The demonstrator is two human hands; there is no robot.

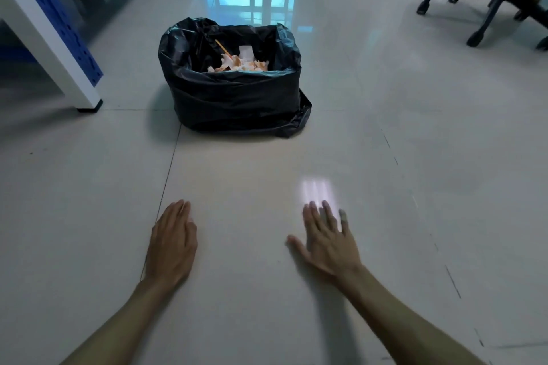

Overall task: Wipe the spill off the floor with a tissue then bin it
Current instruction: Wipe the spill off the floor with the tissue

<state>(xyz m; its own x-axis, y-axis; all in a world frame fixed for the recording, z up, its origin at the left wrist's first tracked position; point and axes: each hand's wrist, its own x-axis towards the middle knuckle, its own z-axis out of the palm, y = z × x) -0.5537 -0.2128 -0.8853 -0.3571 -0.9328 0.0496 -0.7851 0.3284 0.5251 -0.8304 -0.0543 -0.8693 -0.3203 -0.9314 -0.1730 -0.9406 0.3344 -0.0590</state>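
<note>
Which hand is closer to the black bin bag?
Left, but only slightly. The left hand lies flat on the floor in front of the black bin bag, a bit to its left. The right hand is spread open further out to the bag's right.

Left hand flat, right hand fingers spread, both empty

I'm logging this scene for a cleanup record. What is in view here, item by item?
bin: one, lined with a black bag, on the floor ahead, centre.
crumpled tissues: several, white with orange stains, inside the bin.
table leg: one, white and blue, far left.
office chair base: one, black, on castors, top right.
floor: pale glossy tiles; no spill that I can make out.
left hand: open, empty, low over the floor.
right hand: open, fingers spread, empty, blurred.
</note>
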